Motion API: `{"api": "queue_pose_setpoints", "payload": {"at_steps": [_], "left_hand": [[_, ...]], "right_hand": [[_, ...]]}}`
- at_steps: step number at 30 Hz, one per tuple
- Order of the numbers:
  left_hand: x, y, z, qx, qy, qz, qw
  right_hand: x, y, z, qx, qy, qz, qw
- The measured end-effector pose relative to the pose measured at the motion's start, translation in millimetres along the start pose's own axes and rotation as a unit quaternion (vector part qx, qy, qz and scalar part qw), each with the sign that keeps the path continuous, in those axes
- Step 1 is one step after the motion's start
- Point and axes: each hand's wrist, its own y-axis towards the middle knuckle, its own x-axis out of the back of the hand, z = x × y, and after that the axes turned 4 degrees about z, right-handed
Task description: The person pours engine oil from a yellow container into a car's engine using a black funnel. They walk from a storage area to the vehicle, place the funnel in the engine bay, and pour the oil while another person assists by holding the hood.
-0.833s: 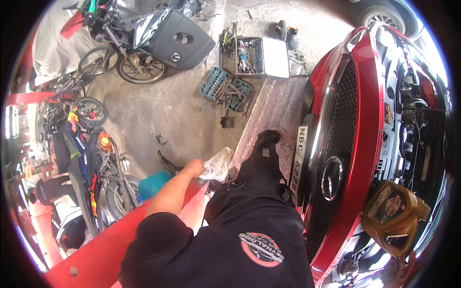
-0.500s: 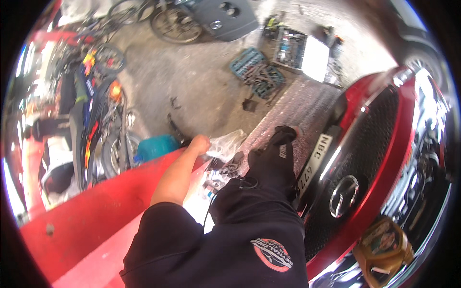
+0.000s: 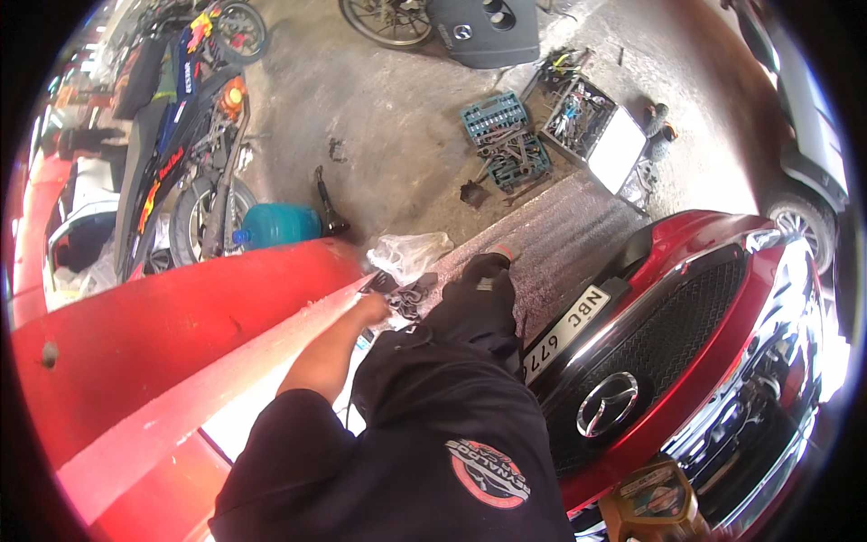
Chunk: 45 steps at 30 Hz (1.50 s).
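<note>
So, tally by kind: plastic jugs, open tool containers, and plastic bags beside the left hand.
Plastic jugs: 2 (teal jug, gold jug)
Open tool containers: 2 (teal case, pale-lidded toolbox)
Plastic bags beside the left hand: 1 (clear bag)
Total: 5

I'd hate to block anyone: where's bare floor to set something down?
Mostly bare concrete lies between the motorcycle and the teal tool case. Crowded: beside the left hand (dark items, plastic bag) and around the open toolbox.
</note>
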Motion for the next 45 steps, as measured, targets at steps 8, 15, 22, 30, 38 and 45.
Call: {"api": "queue_pose_setpoints", "payload": {"at_steps": [8,15,22,30,38,45], "left_hand": [[114.3,-133.3,-14.5,0.137,-0.267,-0.371,0.879],[10.5,-190.5,-36.5,0.25,-0.373,-0.319,0.834],[-32.7,-164.6,-61.7,0.27,-0.426,-0.252,0.826],[-22.3,-31.0,34.6,0.251,-0.474,-0.302,0.788],[-5.6,200.6,241.6,0.404,-0.504,-0.294,0.704],[-30.9,318.3,412.9,0.462,-0.752,-0.4,0.248]], "right_hand": [[-95.5,-15.5,27.6,0.046,0.278,0.354,0.892],[-150.9,-18.5,59.2,0.053,0.271,0.425,0.862],[-195.4,-28.1,106.5,0.171,0.188,0.487,0.836],[-288.5,-70.1,127.4,0.005,0.142,0.601,0.786],[-328.2,-198.6,90.0,-0.203,0.084,0.704,0.675],[-310.5,-299.9,62.1,-0.625,0.133,0.496,0.587]]}}
